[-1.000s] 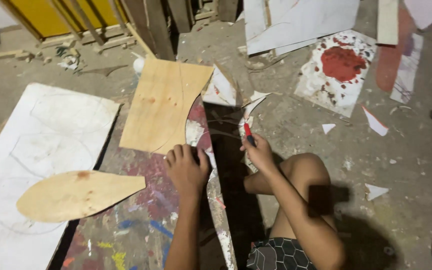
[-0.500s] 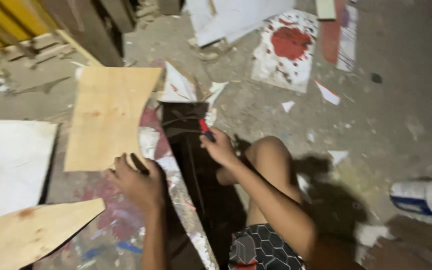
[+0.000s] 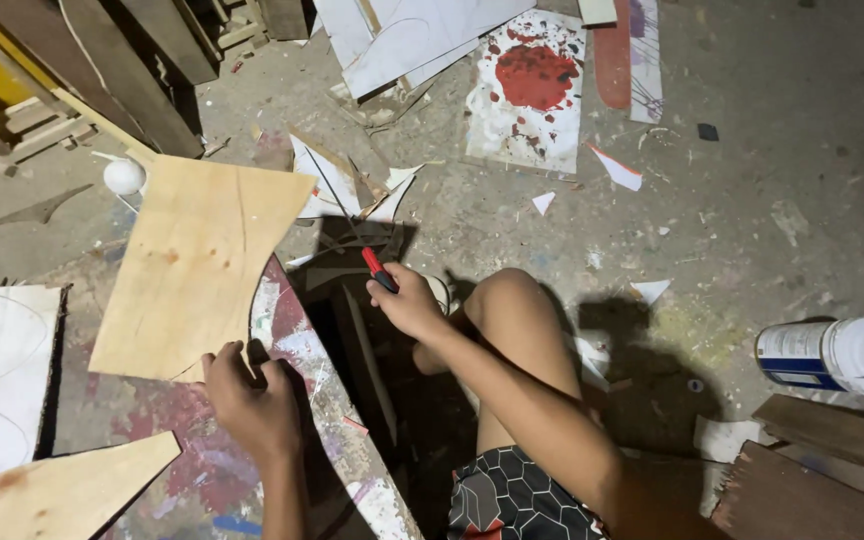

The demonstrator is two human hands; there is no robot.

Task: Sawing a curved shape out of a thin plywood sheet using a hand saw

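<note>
Plywood sheet [image 3: 197,265], pale, curved-sided, flat on paint-stained board [image 3: 292,400]; pinned at near corner by left hand [image 3: 247,400], fingers curled down, presumably to steady it. Red-handled saw [image 3: 377,268] clenched in right hand [image 3: 407,303], thin blade angled toward sheet's edge. White can [image 3: 832,355] lying well apart.

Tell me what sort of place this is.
Probably a rough woodworking or craft workshop: cut plywood panel on a paint-stained board, offcuts strewn over the concrete floor, and a red-handled tool in the right hand.
</note>
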